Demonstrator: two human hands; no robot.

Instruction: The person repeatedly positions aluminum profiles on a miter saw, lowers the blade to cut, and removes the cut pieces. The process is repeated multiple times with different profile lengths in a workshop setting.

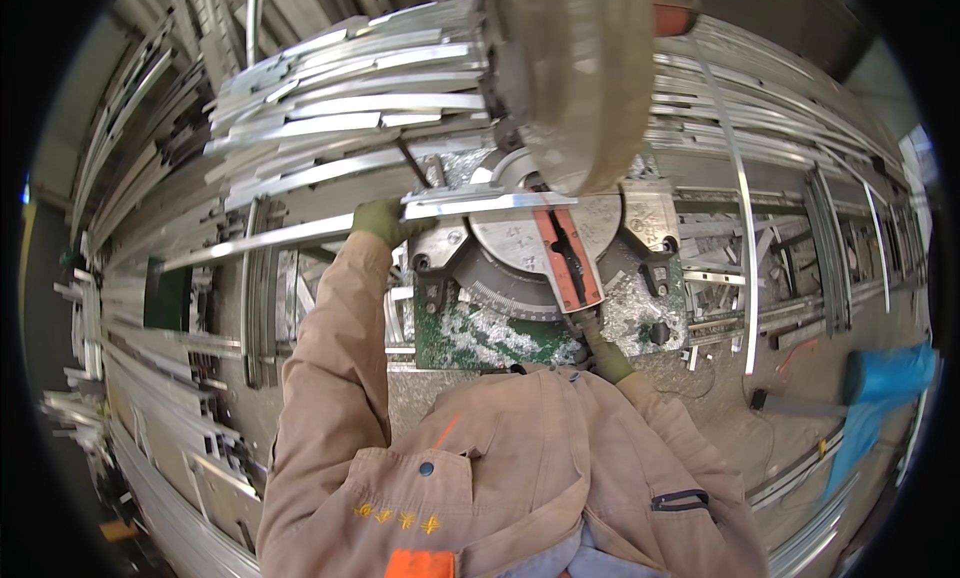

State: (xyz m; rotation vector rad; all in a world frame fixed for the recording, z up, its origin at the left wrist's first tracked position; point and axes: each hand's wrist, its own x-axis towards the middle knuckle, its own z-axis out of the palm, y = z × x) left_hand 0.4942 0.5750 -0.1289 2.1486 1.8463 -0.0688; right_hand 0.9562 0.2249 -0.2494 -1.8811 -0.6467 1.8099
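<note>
My left hand [378,222], in a green glove, is closed on a long silvery aluminium profile [300,233]. The profile runs from the far left across the mitre saw's round table [490,233], and its right end lies over the red slotted insert [572,263]. Low at the front of the saw, my gloved right hand [607,358] is closed around the mitre handle [583,323] below the insert's near end; its fingers show only in part. Above the table stands the large saw head [575,78], raised and blurred, hiding what lies behind it.
Metal chips [490,333] cover the green base. Stacked aluminium profiles [370,103] lie behind the saw on both sides. A long thin strip [740,208] slants down on the right. Offcuts [715,253] fill the rack there, with a blue cloth [885,378] farther right.
</note>
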